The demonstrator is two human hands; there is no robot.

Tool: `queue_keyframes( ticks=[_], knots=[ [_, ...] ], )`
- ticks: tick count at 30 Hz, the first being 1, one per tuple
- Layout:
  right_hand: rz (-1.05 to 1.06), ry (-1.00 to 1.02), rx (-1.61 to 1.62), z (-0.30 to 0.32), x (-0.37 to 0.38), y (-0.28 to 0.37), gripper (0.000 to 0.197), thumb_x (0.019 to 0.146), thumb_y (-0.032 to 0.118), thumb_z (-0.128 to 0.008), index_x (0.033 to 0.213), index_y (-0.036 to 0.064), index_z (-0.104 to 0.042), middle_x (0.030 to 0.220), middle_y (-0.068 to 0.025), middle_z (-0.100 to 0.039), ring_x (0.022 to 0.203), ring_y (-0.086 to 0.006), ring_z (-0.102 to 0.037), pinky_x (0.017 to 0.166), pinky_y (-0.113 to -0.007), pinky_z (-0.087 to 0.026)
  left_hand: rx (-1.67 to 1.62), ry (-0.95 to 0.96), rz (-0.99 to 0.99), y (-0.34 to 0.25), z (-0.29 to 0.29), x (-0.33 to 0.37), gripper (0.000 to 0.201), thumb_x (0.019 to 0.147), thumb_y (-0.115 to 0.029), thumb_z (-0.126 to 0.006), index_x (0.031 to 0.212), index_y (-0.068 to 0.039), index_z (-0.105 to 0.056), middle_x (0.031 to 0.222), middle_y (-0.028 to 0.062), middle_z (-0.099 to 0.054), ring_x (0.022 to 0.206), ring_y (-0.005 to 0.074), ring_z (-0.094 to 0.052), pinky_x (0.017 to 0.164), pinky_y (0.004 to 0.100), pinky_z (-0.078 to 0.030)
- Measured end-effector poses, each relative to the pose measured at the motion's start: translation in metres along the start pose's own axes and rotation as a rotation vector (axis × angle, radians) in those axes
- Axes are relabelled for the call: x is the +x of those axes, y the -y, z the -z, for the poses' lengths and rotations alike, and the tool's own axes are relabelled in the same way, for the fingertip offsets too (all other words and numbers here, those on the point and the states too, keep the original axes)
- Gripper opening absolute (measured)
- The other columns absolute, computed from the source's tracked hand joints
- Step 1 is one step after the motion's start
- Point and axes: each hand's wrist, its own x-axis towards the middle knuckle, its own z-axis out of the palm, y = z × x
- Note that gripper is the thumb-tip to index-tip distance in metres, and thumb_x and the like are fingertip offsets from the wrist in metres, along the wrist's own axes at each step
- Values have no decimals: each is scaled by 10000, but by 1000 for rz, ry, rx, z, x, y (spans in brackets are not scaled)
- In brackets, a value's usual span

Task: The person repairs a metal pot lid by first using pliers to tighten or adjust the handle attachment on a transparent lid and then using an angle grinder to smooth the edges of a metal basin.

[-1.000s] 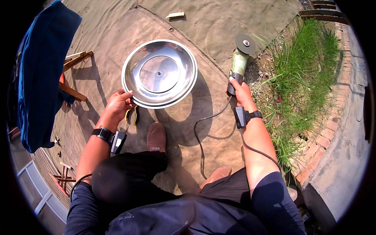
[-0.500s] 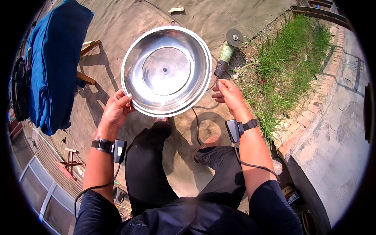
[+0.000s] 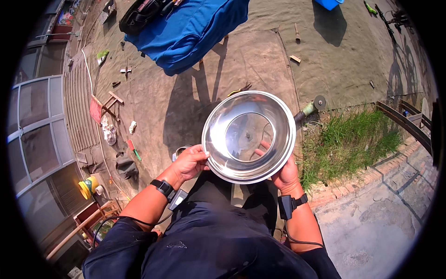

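A shiny round metal basin (image 3: 218, 139) is tilted toward me in front of my body, its inside facing up. My left hand (image 3: 189, 162) pinches the basin's left rim, thumb on top and fingers partly behind. At the lower right rim, my right hand (image 3: 286, 177) grips it, with most fingers hidden behind the metal. Fingers also show in the bright bottom, seemingly as a reflection. An angle grinder (image 3: 307, 110) with a green body and dark disc lies on the ground beyond the basin's right side.
A blue cloth-covered bundle (image 3: 195, 37) with a black bag (image 3: 141, 16) stands ahead, on legs. Grass (image 3: 348, 135) and a brick edging (image 3: 334, 193) run along the right. A small wooden stool (image 3: 110, 106) sits at left, and a blue tub (image 3: 330, 3) at the far edge.
My right hand has gone from beside the basin to gripping its rim. The view has swung left, so the basin, grinder and blue bundle appear farther right.
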Motion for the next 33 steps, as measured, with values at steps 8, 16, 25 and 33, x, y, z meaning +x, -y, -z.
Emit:
queue_keyframes(
  ticks=[8, 16, 25, 33],
  knots=[
    [-153, 74, -384, -101, 8, -10, 672, 981, 321, -617, 1532, 67, -329, 1532, -158, -356, 1255, -372, -560, 900, -468, -583, -377, 168, -85, 11, 21, -68, 249, 990, -157, -601, 1197, -20, -606, 1110, 87, -700, 973, 203, -701, 877, 373, -580],
    [-275, 214, -737, -226, 104, -42, 589, 939, 253, -702, 1443, 81, -452, 1315, -109, -569, 1094, -282, -660, 845, -352, -568, -578, 177, -189, -59, 87, -99, 235, 983, -158, -605, 1185, -39, -608, 1101, 94, -696, 984, 229, -691, 921, 421, -553],
    [-545, 384, -827, -381, 202, -122, 432, 947, 159, -679, 1334, 29, -537, 1129, -102, -648, 977, -227, -672, 834, -332, -561, -857, 21, -404, -115, 165, -164, 248, 1002, -152, -550, 1202, -12, -597, 1110, 125, -697, 984, 253, -695, 901, 428, -560],
    [-794, 492, -767, -518, 277, -199, 339, 972, 93, -630, 1285, 36, -513, 950, -75, -637, 918, -227, -673, 818, -347, -570, -994, -138, -541, -174, 239, -177, 264, 965, -141, -573, 1182, 5, -604, 1118, 150, -698, 996, 272, -696, 899, 433, -562]
  ],
)
